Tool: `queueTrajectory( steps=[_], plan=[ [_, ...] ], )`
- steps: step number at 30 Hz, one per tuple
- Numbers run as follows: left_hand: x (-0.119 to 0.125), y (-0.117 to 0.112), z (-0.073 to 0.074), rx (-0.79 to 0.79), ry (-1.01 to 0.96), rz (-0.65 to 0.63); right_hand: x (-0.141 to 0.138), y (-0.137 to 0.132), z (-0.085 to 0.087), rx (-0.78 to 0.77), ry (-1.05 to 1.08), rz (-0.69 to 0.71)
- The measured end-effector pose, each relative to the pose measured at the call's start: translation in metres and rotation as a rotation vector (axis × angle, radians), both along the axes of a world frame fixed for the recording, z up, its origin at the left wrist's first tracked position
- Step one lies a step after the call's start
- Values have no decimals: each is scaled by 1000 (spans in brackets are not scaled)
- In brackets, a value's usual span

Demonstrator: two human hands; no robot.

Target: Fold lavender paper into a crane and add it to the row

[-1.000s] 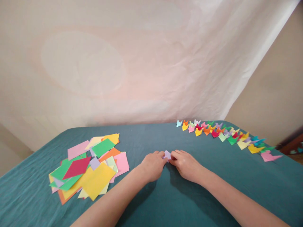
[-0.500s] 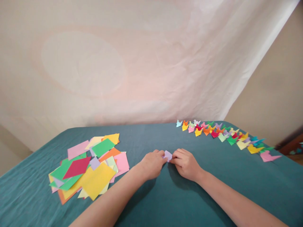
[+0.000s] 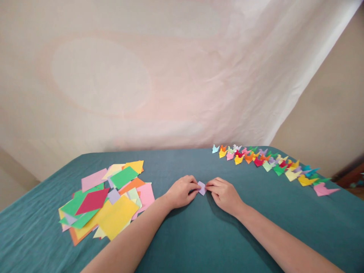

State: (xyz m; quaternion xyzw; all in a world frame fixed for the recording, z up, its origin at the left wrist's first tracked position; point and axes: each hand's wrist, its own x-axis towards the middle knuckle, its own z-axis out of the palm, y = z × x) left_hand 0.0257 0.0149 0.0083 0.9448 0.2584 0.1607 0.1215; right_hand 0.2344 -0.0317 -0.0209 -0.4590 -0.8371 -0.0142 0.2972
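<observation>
A small lilac folded paper (image 3: 202, 187) sits between my two hands just above the teal tablecloth (image 3: 199, 242). My left hand (image 3: 182, 191) pinches its left side with curled fingers. My right hand (image 3: 224, 194) pinches its right side, fingers pressed together. Most of the paper is hidden by my fingertips, so its shape is unclear.
A loose pile of coloured paper squares (image 3: 105, 201) lies to the left. Several small folded paper birds (image 3: 270, 163) stand in rows along the far right of the table, ending with a pink one (image 3: 324, 188). A creased pale sheet (image 3: 159, 76) hangs behind.
Both hands have slid a little farther from me with the lilac paper. More of the paper now shows between the fingertips.
</observation>
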Motion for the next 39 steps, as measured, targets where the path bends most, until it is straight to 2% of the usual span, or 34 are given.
queueTrajectory(
  steps=[14, 29, 39],
  plan=[
    [-1, 2, -2, -119, -127, 10, 0, -1, -1, 23, -24, -39],
    [-1, 4, -6, -128, -176, 75, -5, -4, 4, 35, -57, 30],
    [0, 8, -11, -123, -233, 107, -8, -4, 3, -4, -60, 11]
  ],
)
